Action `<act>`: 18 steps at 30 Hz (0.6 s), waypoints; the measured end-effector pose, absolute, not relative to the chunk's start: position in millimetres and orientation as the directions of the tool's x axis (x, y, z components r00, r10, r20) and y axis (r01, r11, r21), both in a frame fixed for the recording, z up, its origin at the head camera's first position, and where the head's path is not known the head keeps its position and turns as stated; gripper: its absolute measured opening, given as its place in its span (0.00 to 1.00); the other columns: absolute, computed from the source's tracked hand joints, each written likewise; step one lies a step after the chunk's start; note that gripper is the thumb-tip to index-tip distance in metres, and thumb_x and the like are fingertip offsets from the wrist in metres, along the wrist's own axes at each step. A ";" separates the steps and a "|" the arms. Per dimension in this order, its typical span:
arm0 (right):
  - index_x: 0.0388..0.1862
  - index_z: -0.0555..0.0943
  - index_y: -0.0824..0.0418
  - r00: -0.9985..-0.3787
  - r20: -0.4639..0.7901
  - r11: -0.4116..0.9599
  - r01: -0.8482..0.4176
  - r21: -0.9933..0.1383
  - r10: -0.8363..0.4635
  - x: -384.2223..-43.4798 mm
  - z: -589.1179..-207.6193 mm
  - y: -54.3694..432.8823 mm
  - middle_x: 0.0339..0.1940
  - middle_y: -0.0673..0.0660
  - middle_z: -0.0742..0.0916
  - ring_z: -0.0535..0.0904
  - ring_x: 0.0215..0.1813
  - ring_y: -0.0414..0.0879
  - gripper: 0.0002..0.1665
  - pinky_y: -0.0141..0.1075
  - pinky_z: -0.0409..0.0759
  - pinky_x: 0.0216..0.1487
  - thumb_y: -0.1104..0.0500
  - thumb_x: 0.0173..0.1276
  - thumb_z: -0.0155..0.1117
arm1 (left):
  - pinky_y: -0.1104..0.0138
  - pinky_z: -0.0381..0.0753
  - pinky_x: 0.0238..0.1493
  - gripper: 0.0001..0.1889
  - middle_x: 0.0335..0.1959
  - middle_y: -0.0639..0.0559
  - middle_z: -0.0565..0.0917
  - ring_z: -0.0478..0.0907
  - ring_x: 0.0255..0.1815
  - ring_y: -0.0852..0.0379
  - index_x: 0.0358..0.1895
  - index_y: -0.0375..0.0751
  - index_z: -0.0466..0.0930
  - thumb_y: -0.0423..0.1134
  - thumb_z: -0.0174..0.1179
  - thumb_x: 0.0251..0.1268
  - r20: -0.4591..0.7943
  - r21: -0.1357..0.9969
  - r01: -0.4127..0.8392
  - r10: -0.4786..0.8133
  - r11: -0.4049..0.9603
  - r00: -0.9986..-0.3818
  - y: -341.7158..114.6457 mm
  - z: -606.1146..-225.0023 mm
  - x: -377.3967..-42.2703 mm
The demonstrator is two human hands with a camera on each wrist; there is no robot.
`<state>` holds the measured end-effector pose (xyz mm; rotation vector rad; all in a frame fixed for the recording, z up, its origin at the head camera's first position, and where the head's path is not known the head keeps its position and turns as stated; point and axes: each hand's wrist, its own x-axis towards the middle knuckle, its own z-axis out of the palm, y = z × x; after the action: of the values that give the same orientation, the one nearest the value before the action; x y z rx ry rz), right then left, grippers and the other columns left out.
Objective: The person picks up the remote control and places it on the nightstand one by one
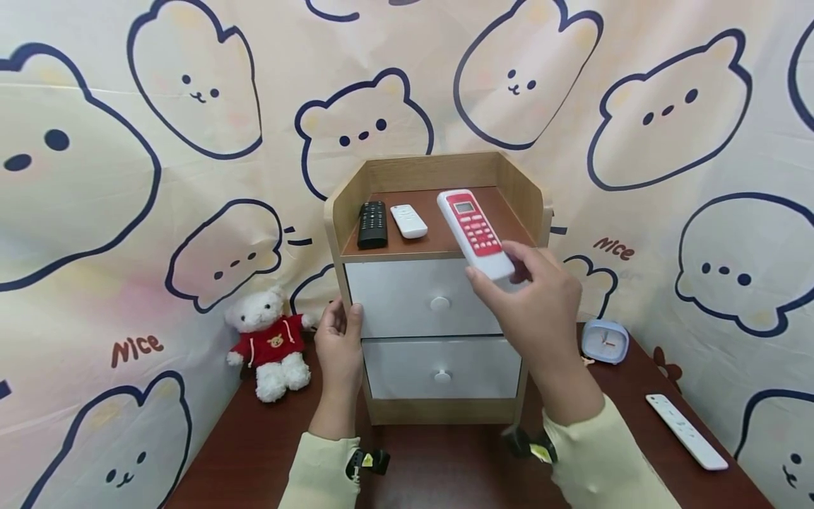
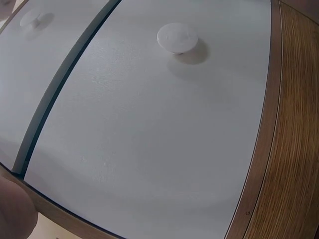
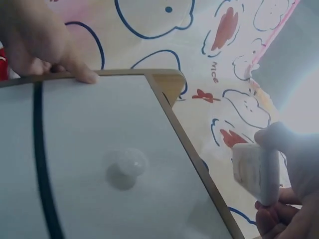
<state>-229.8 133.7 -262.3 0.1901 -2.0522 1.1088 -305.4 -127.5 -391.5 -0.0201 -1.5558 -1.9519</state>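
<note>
My right hand (image 1: 543,300) grips the lower end of a white remote control (image 1: 472,230) with a red keypad and small screen. It is held tilted in front of the cabinet's top shelf. In the right wrist view the remote (image 3: 256,172) is seen from its end, between thumb and fingers. My left hand (image 1: 339,346) rests on the left side edge of the small wooden cabinet (image 1: 443,412), its thumb at the front edge. On the brown top shelf lie a black remote (image 1: 372,225) and a small white remote (image 1: 409,221), left of the held one.
Two white drawers, an upper drawer (image 1: 394,300) and a lower drawer (image 1: 400,371), have round knobs. A white teddy bear (image 1: 270,343) in red sits left on the dark table (image 1: 439,470). At right are a blue clock (image 1: 605,341) and a long white remote (image 1: 687,431).
</note>
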 end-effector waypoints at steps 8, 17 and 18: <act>0.66 0.86 0.65 -0.698 0.694 0.674 -0.427 -0.602 0.177 -269.6 -234.4 114.2 0.56 0.64 0.88 0.81 0.57 0.55 0.38 0.51 0.88 0.50 0.41 0.67 0.80 | 0.76 0.79 0.62 0.23 0.64 0.41 0.85 0.80 0.64 0.58 0.70 0.36 0.81 0.43 0.68 0.80 0.378 0.880 0.465 -0.455 -0.094 -0.807 -129.5 -391.3 -306.9; 0.70 0.83 0.65 -0.764 0.637 0.827 -0.288 -0.483 0.105 -297.7 -218.7 99.7 0.59 0.63 0.86 0.79 0.58 0.56 0.42 0.49 0.88 0.56 0.39 0.67 0.78 | 0.76 0.79 0.62 0.24 0.66 0.40 0.85 0.80 0.65 0.57 0.70 0.38 0.81 0.44 0.69 0.79 0.376 0.884 0.460 -0.458 -0.083 -0.806 -129.6 -390.6 -306.7; 0.70 0.84 0.64 -0.770 0.630 0.837 -0.277 -0.472 0.101 -298.9 -218.1 98.9 0.59 0.63 0.86 0.79 0.58 0.56 0.41 0.49 0.88 0.56 0.39 0.67 0.78 | 0.76 0.79 0.62 0.24 0.66 0.40 0.85 0.80 0.65 0.57 0.70 0.38 0.81 0.44 0.69 0.79 0.378 0.883 0.461 -0.458 -0.083 -0.805 -129.6 -390.7 -306.5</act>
<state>-298.9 98.9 -218.1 0.1281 -2.3412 0.7340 -306.5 -129.6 -390.7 -0.0040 -1.5856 -1.9410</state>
